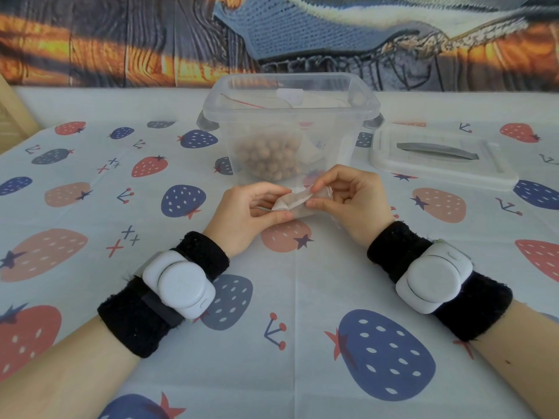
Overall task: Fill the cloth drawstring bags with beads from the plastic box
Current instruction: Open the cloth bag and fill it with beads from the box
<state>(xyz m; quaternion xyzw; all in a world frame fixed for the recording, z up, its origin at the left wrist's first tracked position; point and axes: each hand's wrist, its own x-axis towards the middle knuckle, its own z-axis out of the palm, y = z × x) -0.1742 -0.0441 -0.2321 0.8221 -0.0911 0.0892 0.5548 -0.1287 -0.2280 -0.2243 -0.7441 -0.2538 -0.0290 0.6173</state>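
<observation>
Both hands hold one small white cloth drawstring bag (295,202) just above the bench (90,267): left hand (246,213) pinches its left end, right hand (348,201) its right (grip clamped both sides). Wooden beads (266,155) sit in clear plastic box (290,116) just behind; lid (438,155) to the right.

Clear, smooth plastic box (290,122) at twelve o'clock holds matt, tan, wood-like beads (267,155). A matt white plastic lid (438,155) lies at two o'clock. Thin pale cloth bag (295,202) at centre. Smooth printed tablecloth (287,297); fuzzy black wristbands (139,322).
</observation>
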